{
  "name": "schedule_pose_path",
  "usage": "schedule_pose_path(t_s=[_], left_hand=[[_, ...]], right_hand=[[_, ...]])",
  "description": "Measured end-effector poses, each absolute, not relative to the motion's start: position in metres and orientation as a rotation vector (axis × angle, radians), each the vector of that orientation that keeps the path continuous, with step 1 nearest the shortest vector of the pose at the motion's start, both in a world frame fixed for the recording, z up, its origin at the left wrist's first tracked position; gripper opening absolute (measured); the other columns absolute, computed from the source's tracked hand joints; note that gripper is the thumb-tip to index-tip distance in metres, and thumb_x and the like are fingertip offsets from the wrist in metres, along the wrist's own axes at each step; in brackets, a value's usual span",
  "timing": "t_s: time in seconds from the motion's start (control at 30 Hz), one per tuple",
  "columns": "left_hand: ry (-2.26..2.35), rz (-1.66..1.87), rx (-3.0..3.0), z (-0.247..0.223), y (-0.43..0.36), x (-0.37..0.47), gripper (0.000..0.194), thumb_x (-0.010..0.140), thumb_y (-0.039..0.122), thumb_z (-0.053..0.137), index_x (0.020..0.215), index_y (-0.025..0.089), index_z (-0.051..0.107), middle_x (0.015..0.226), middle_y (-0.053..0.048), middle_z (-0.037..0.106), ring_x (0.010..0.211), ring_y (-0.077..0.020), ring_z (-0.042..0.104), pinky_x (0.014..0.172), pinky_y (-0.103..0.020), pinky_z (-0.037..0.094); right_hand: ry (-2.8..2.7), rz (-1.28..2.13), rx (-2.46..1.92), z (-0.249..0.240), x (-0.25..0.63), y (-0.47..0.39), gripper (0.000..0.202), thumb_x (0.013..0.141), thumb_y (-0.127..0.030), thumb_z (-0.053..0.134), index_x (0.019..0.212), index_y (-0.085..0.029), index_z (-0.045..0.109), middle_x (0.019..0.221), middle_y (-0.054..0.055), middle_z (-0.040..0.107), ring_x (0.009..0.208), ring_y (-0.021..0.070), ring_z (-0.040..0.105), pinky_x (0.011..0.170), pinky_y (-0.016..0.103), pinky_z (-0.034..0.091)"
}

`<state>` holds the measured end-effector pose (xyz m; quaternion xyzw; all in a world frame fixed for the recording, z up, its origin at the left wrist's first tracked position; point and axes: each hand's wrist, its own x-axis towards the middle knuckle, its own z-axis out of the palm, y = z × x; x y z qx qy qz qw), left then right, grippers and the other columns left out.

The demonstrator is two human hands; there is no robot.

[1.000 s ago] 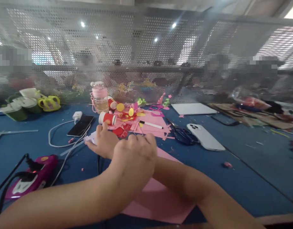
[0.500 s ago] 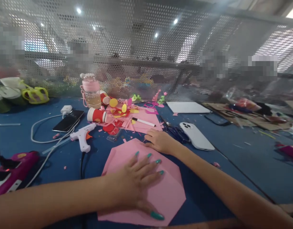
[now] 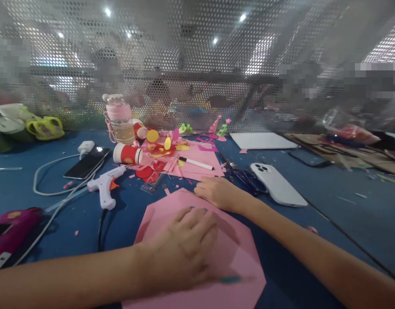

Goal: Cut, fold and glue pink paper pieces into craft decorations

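A many-sided pink paper sheet [image 3: 239, 266] lies before me on the blue table. Across its middle rests my left hand [image 3: 184, 249], arched, with bent fingers and the thumb held apart; the green-painted thumbnail is blurred. No object shows in that hand. At the sheet's far right edge, my right hand [image 3: 217, 193] has its fingers together and curled against the paper, fingertips partly hidden. Just beyond are a pink paper pile [image 3: 200, 156] with coloured cut-outs and a white marker [image 3: 196, 163].
To the left are a white glue gun [image 3: 104, 186], a dark phone [image 3: 87, 163], a white cable and a red paper cup [image 3: 128, 153]. Behind them stands a pink-lidded bottle [image 3: 119, 120]. Scissors [image 3: 245, 178] and a white phone [image 3: 278, 184] lie right. A perforated metal screen [image 3: 191, 56] rises behind.
My left hand has gone from flat with spread fingers to arched with bent fingers. My right hand stays at the paper's edge. The view has shifted slightly.
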<state>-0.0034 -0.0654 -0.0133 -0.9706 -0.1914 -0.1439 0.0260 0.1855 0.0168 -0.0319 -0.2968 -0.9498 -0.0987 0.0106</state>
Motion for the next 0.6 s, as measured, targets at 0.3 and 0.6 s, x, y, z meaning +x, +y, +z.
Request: schedule_pose_path(t_s=[0.3,0.6], left_hand=[[-1.068,-0.323,-2.38,-0.013,0.015,-0.029,0.033,0.082,0.037,0.045,0.092,0.007,0.056,0.093,-0.018,0.058,0.088,-0.0306,0.052,0.072,-0.042,0.044],[-0.79,-0.14,-2.779,-0.024,0.037,-0.043,0.012,0.082,0.015,0.045,0.08,0.013,0.056,0.079,-0.008,0.061,0.078,-0.0199,0.056,0.072,-0.032,0.045]], right_hand=[[-2.979,-0.293,-0.976,-0.03,0.184,0.017,0.016,0.084,-0.011,0.045,0.077,-0.015,0.058,0.07,0.004,0.059,0.069,0.0166,0.046,0.059,0.026,0.031],[-2.942,-0.241,-0.956,-0.034,0.185,0.019,0.016,0.083,-0.009,0.045,0.077,-0.015,0.058,0.068,0.004,0.057,0.07,0.0163,0.045,0.057,0.025,0.031]])
